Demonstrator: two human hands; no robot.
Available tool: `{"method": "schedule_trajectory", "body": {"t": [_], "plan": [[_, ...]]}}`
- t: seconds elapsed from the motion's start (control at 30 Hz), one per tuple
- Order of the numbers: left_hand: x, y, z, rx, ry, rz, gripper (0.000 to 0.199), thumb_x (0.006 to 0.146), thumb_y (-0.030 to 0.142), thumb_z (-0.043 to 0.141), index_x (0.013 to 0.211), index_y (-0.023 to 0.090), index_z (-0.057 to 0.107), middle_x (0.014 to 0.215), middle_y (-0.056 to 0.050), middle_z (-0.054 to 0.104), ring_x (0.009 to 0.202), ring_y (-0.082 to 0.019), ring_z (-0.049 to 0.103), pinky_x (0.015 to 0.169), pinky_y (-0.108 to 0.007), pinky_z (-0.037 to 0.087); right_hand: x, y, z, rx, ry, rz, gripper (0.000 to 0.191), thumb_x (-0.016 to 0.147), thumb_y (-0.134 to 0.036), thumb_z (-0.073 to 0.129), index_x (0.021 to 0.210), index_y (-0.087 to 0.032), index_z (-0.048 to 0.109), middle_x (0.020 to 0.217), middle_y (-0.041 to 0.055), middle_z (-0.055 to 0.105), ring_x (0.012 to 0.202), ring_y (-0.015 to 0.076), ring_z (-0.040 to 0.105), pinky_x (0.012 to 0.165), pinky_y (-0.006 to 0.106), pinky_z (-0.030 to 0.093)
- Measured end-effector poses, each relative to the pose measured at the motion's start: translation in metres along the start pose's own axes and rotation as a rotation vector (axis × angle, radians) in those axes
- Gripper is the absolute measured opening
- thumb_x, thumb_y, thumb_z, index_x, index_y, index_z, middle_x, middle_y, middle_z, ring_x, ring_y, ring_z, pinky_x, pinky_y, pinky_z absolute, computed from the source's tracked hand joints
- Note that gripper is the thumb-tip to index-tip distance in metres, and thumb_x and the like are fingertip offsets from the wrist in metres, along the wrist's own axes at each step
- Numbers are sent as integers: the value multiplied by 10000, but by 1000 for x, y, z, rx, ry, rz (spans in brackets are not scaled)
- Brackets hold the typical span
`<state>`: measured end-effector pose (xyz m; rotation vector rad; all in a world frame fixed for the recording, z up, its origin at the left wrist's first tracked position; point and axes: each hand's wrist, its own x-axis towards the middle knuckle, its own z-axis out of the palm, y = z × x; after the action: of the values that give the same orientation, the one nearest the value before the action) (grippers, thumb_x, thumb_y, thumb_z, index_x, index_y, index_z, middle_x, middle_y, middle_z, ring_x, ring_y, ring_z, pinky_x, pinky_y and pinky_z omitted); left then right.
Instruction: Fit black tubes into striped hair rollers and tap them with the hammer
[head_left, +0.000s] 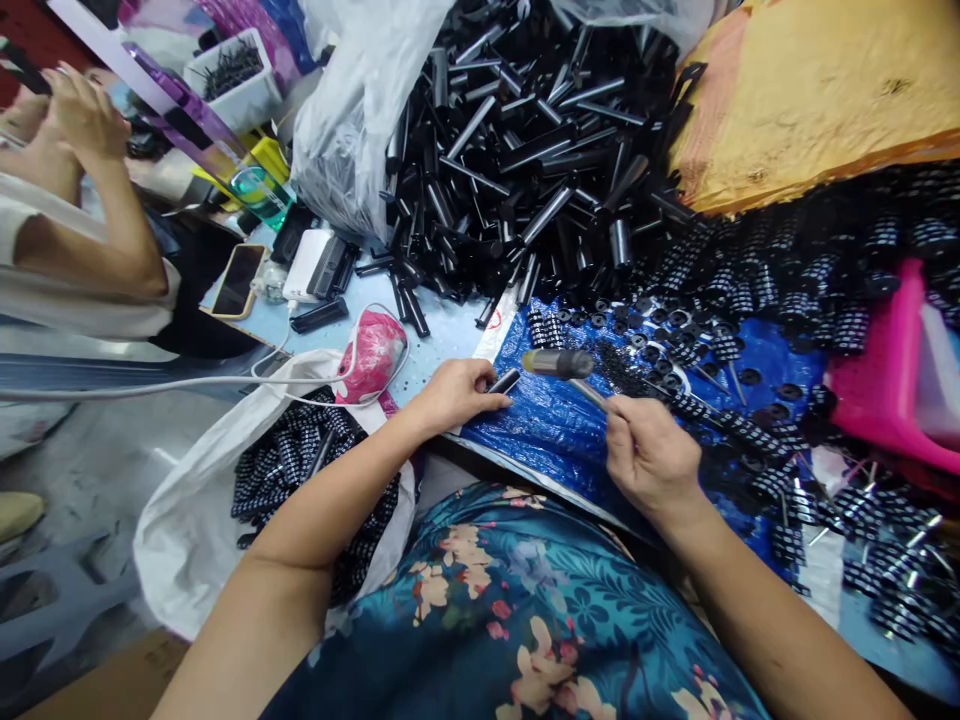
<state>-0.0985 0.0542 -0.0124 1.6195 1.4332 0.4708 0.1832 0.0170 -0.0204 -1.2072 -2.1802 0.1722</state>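
My left hand [461,393] pinches a short black tube [503,381] between thumb and fingers, low over the edge of a blue plastic sheet [517,415]. Wrapped round a thin metal handle, my right hand [651,450] holds a small mallet [557,363]. Its dark and yellowish head is blurred and hangs to the right of the tube, apart from it. Small black parts [619,370] lie just beyond the mallet on the sheet.
A large heap of black tubes [510,150] fills the back. Patterned black pieces [750,440] and a pink basket [877,370] are at right. At left are a white sack [180,520], a phone [238,280], a cable [150,385] and another person's arms [112,220].
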Motion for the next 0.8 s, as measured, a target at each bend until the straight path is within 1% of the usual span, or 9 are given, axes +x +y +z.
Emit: {"method": "schedule_trajectory", "body": {"t": [0.13,0.3,0.47,0.53,0.6,0.67,0.73,0.77,0.8], "plan": [[4,0,1,-25,-17,-26,263,712,381,784,751,175,626,598,57,488,567,-108,422,557,-252,242,10,-5,2,-100,-150,-51,151,998,-243,493,961,-212,636,740,27,618,660,159,581,635,286,455],[17,4,-5,-9,-115,-68,334,630,344,835,673,186,544,578,61,495,559,-106,403,562,-259,245,5,-17,1,164,-40,-238,195,990,-206,468,1132,-196,600,822,47,676,728,165,625,682,280,501],[24,12,-3,93,-94,-58,302,627,266,811,645,199,517,551,65,471,533,-103,371,552,-268,230,-2,-23,7,53,-221,-308,157,975,-213,539,1083,-174,645,722,30,644,623,160,581,597,283,474],[11,16,-18,147,-69,-38,252,637,218,778,643,201,527,554,58,476,526,-105,378,539,-267,236,-6,-16,4,144,-189,-276,195,967,-195,541,1134,-169,638,777,45,674,665,163,611,633,281,502],[-14,20,-45,145,-175,-34,208,635,208,770,643,203,562,566,44,506,521,-110,405,518,-262,258,-12,-4,-2,195,-141,-230,239,955,-183,560,1182,-179,635,856,61,705,728,170,648,693,287,533],[-43,22,-75,59,-488,-76,182,626,258,802,680,209,636,567,35,546,513,-119,448,500,-253,304,-18,9,-6,129,-124,-190,242,941,-206,605,1177,-205,661,925,64,726,784,182,675,751,305,546],[-63,25,-93,-11,-610,-121,220,643,340,820,769,215,691,608,20,591,550,-139,504,522,-255,373,-22,18,-4,22,-138,-155,193,930,-253,643,1111,-220,702,941,62,732,808,199,680,776,330,544],[-66,25,-96,-9,-563,-105,241,670,375,809,814,214,701,664,3,624,604,-156,546,567,-266,421,-21,20,-2,-12,-147,-144,171,927,-279,653,1073,-215,716,937,68,730,813,208,675,776,341,542],[-64,26,-94,31,-428,-69,250,715,398,778,861,210,700,742,-21,654,681,-177,584,636,-286,463,-20,20,2,-26,-159,-140,170,924,-306,661,1046,-206,723,936,77,726,818,216,667,773,351,540]]}}
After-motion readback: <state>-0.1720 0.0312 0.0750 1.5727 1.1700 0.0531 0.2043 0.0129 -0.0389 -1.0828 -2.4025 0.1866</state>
